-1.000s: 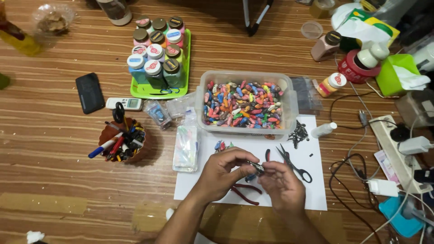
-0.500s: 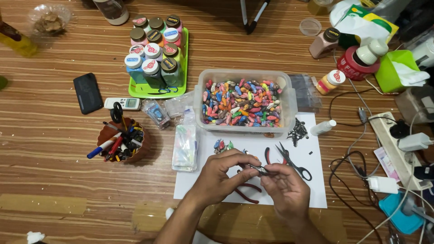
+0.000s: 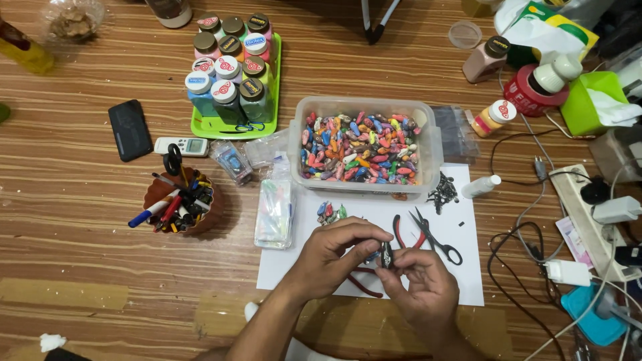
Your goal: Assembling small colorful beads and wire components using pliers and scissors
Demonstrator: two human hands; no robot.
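Observation:
Both my hands meet over a white paper sheet (image 3: 468,274) on the wooden floor. My left hand (image 3: 334,257) and my right hand (image 3: 418,287) pinch a small dark bead-like piece (image 3: 386,255) between their fingertips. Red-handled pliers (image 3: 364,281) lie partly under my hands. Black scissors (image 3: 435,237) rest just right of the piece. A few coloured beads (image 3: 330,212) sit on the paper above my left hand. A clear tub (image 3: 364,107) full of several multicoloured beads stands beyond the paper.
A green tray (image 3: 200,127) of paint bottles stands at the back left, with a black phone (image 3: 130,130) and a brown pot of pens (image 3: 177,200) nearby. A power strip (image 3: 588,220), cables and bottles crowd the right side. A pile of small black hooks (image 3: 441,194) lies on the paper.
The hands stay together over the paper, turning the small dark piece slightly; the view has shifted a little.

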